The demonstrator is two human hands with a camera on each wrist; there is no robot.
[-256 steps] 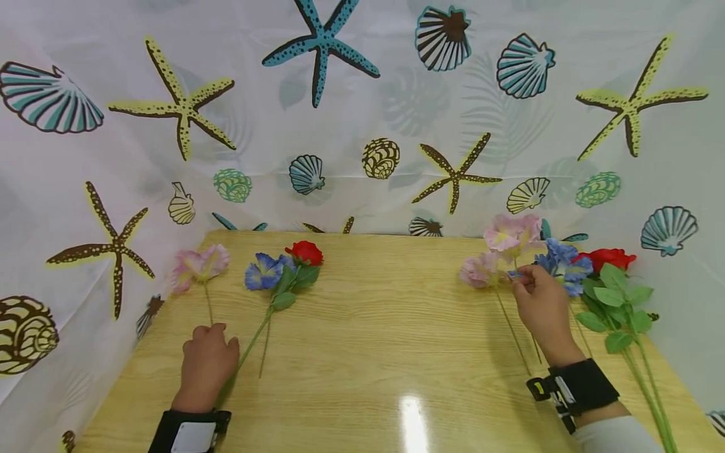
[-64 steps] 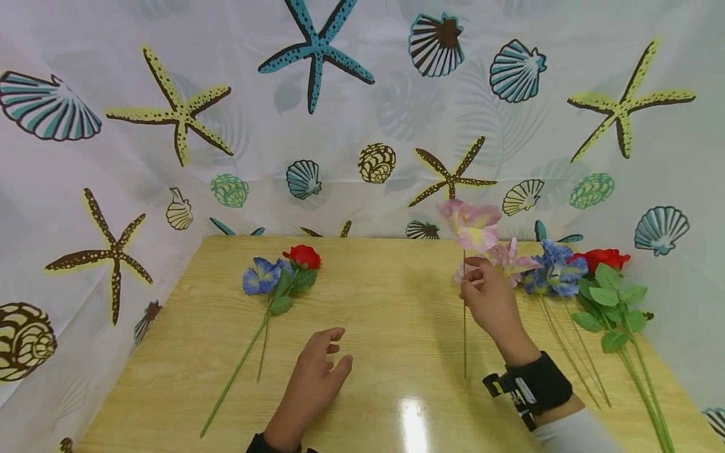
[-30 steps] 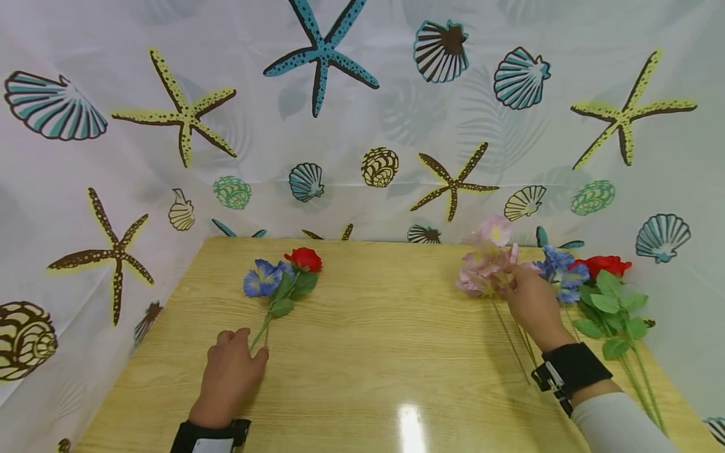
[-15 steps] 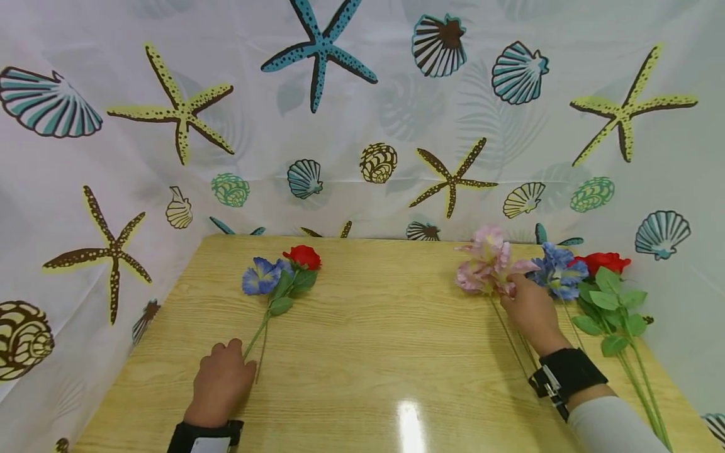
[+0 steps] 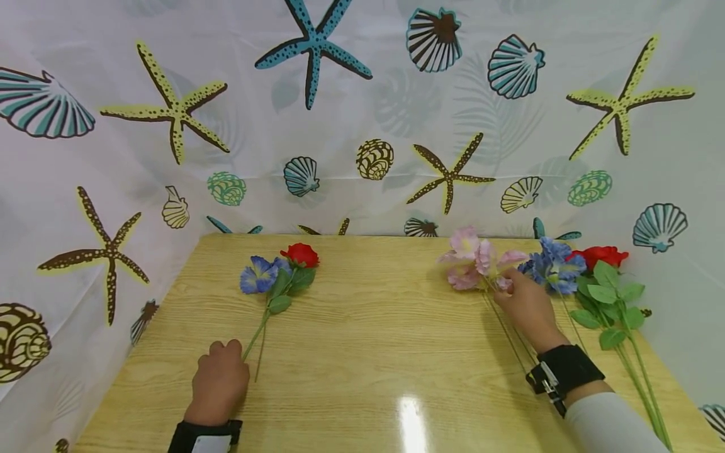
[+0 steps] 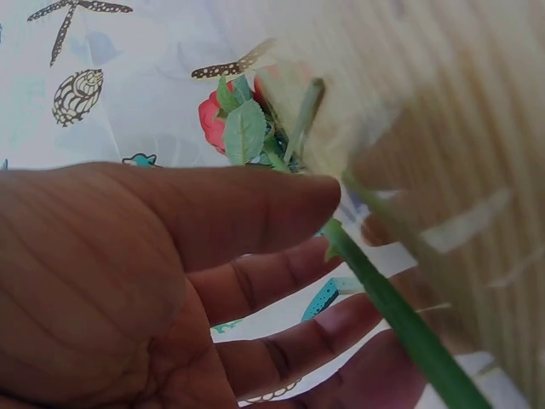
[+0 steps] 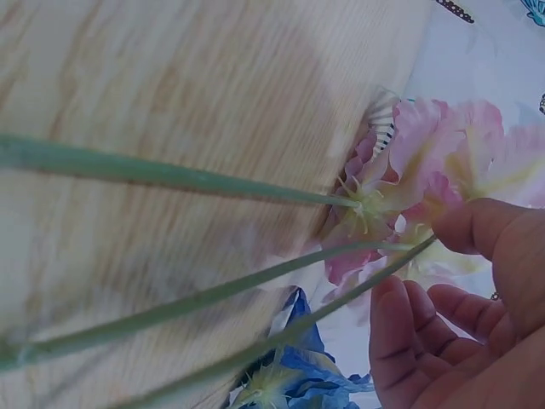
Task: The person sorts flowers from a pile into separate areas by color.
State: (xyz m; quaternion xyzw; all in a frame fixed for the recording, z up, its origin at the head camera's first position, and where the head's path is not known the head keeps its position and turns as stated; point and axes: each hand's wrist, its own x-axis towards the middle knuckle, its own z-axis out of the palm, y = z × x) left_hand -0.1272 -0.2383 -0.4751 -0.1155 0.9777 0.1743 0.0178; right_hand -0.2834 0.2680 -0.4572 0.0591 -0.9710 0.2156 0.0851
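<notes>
My left hand [image 5: 219, 382] is at the lower stem of the red artificial rose [image 5: 301, 254] on the left of the wooden table. In the left wrist view, thumb and fingers close on its green stem [image 6: 392, 302]. A blue flower [image 5: 257, 275] lies under the rose's leaves. On the right, my right hand [image 5: 527, 308] pinches the stem of a pink flower [image 5: 512, 257] just below its petals. Other pink flowers [image 5: 464, 242] overlap it. In the right wrist view, the pinched stem [image 7: 341, 298] runs beside two more green stems. My palm hides part of the blooms.
Beside the right hand lie blue flowers [image 5: 554, 267], then a red rose [image 5: 603, 256] with leafy green stems at the far right. A white curtain [image 5: 340, 126] with shells and starfish hangs behind the wooden table [image 5: 362, 314].
The pink flower once on the left is gone from there. My left hand crossed to mid-table and back to the rose stem. The pink flowers, gathered by my right hand, have shifted left and lower.
</notes>
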